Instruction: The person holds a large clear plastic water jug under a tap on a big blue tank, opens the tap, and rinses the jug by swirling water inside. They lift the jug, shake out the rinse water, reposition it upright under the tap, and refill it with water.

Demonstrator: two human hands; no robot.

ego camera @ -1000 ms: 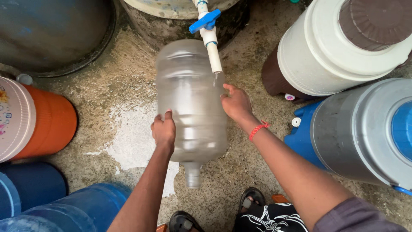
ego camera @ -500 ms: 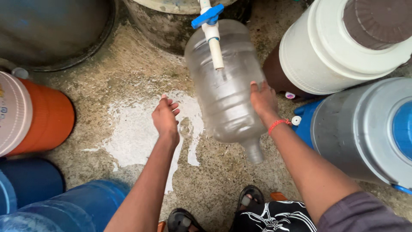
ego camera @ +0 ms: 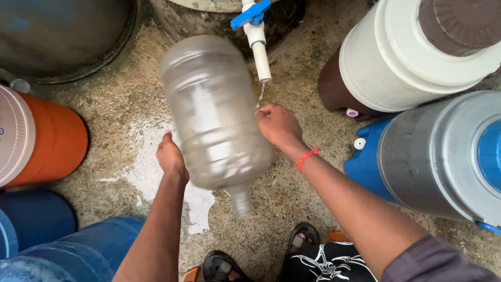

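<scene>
Gripping clear water jug (ego camera: 214, 112) both sides: left hand (ego camera: 171, 155) fingers wrapping it, right hand (ego camera: 276, 124) fingers curling against it. Jug blurring, neck down below dripping tap (ego camera: 254, 28); wet concrete floor (ego camera: 135, 172) beneath jug risking slip, drop.

We wear a red cord bracelet (ego camera: 308, 155) on our right wrist, a grey sleeve (ego camera: 438, 261), black patterned shorts (ego camera: 326, 263) and dark sandals (ego camera: 219, 267).

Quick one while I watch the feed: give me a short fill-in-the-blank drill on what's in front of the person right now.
1. Both hands, left hand and right hand, grip a clear plastic ____.
2. The bottle has its neck pointing toward the person's ____.
3. The tap has a ____ handle.
4. The right wrist wears a ____ band.

Missing words: bottle; feet; blue; red
</scene>
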